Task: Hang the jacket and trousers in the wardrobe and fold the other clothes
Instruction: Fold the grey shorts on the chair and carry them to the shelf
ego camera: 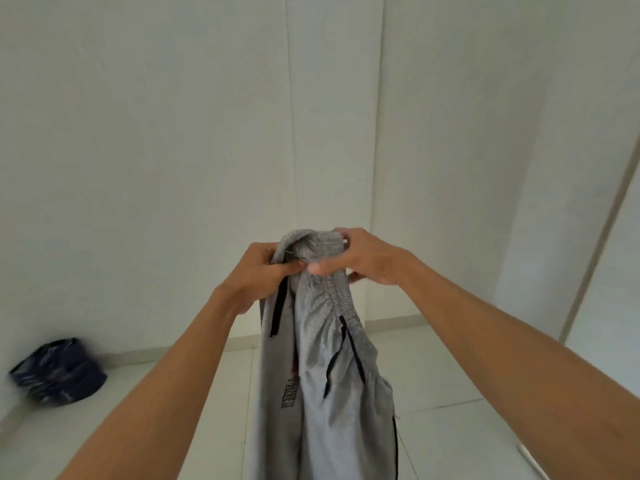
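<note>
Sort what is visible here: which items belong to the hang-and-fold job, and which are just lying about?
Part of the job:
- grey trousers, held up by the waistband
- left hand and right hand, both gripping that waistband

Just lying about:
- dark blue bag on the floor by the wall, blurred
- white wall panels behind

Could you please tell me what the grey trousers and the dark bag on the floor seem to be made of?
Grey trousers: apparently soft, matte knit or light woven fabric; they drape in folds and the waistband gathers. Dark bag: probably thin glossy plastic, judging by crinkled highlights, though it is blurred.
</note>
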